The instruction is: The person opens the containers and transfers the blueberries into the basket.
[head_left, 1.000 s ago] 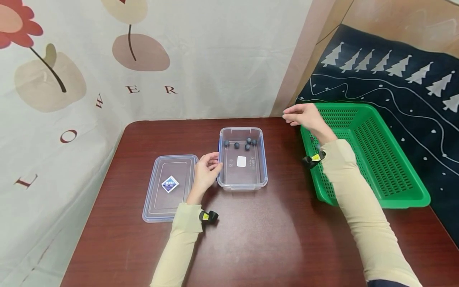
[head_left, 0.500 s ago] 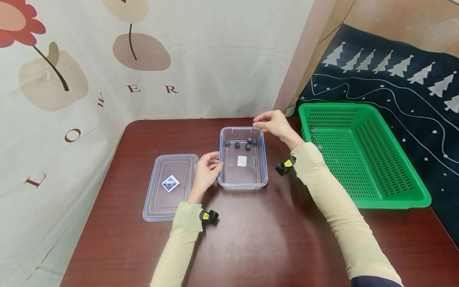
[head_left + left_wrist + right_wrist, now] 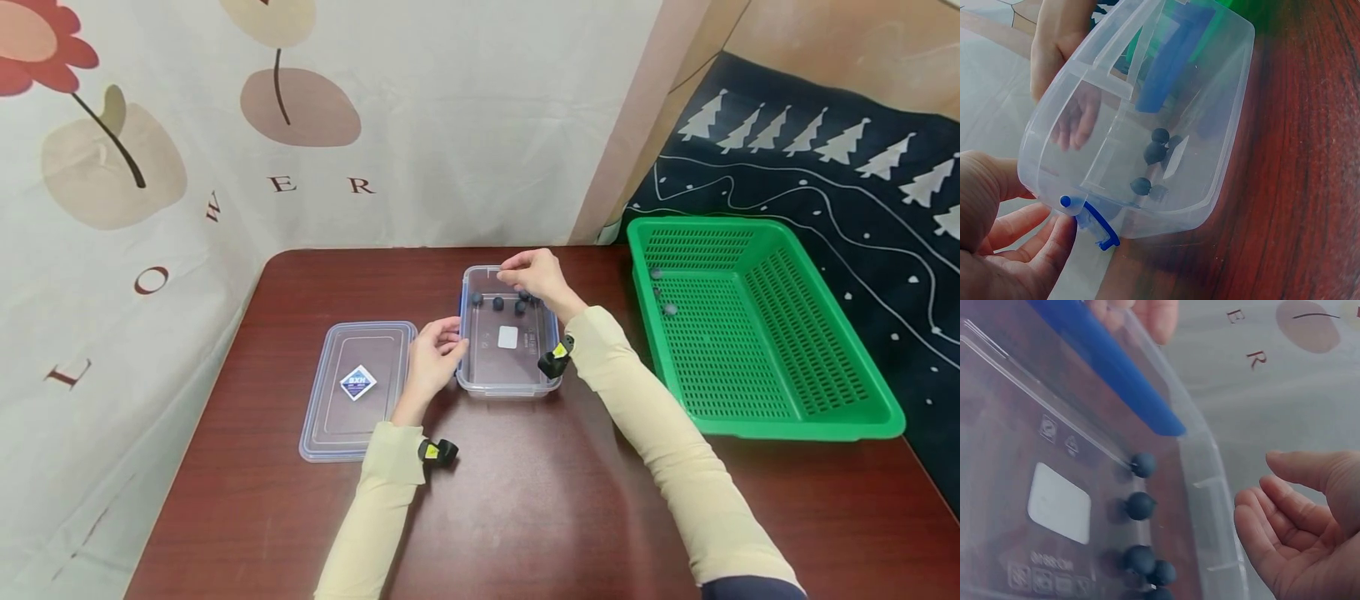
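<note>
A clear plastic box (image 3: 489, 363) with blue side latches stands uncovered on the table. Several blueberries (image 3: 1140, 505) lie on its floor toward the far end. My left hand (image 3: 433, 358) touches the box's left side; in the left wrist view its relaxed fingers (image 3: 1054, 244) rest by the latch corner. Over the far right part of the box hovers my right hand (image 3: 538, 275). Its fingers are loosely bent in the right wrist view, thumb apart from the fingertips, and no berry shows between them. From above, this hand partly covers the berries.
The box lid (image 3: 382, 425) lies flat to the left, bearing a diamond-shaped sticker. At right stands a green basket (image 3: 780, 333) with a few blueberries (image 3: 670, 309) along its left side. Behind the table (image 3: 510, 500) hangs a printed curtain (image 3: 450, 125).
My right hand has moved left from the green basket's far left corner to above the clear box. The left hand has stayed at the box's side.
</note>
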The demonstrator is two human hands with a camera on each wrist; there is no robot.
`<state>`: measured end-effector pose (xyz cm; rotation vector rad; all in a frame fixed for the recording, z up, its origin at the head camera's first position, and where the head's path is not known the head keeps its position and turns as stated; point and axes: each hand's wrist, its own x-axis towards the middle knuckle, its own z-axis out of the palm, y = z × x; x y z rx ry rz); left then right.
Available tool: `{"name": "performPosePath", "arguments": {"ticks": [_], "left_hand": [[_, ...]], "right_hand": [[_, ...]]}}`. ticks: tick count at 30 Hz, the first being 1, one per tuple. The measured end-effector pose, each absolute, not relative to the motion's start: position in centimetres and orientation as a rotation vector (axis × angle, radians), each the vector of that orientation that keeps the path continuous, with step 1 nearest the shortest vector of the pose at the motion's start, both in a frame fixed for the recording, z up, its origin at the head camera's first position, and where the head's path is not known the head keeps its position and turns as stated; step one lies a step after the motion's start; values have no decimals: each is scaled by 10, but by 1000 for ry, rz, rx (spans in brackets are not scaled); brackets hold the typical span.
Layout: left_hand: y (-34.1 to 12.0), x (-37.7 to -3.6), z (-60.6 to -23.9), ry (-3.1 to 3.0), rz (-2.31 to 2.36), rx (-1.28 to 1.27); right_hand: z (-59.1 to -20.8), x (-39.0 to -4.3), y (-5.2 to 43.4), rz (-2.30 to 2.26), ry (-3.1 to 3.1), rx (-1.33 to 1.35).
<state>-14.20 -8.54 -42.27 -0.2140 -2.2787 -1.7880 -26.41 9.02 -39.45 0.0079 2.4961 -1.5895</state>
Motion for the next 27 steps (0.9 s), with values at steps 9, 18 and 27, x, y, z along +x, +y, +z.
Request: {"name": "performPosePath", "arguments": {"ticks": [9,18,27], "left_hand": [[-85,-141,-421,-2273,-1805,-217],[-88,-151,-441,-2269,-1795,-203],[-92,-158,-459,-2276,-1778,-180]], "right_hand": [[-409,-266,77,-1437,2612,111],[-422,-271,72,-1249,2700,57],[-430,-274,71,-1157,2723,-1]]}}
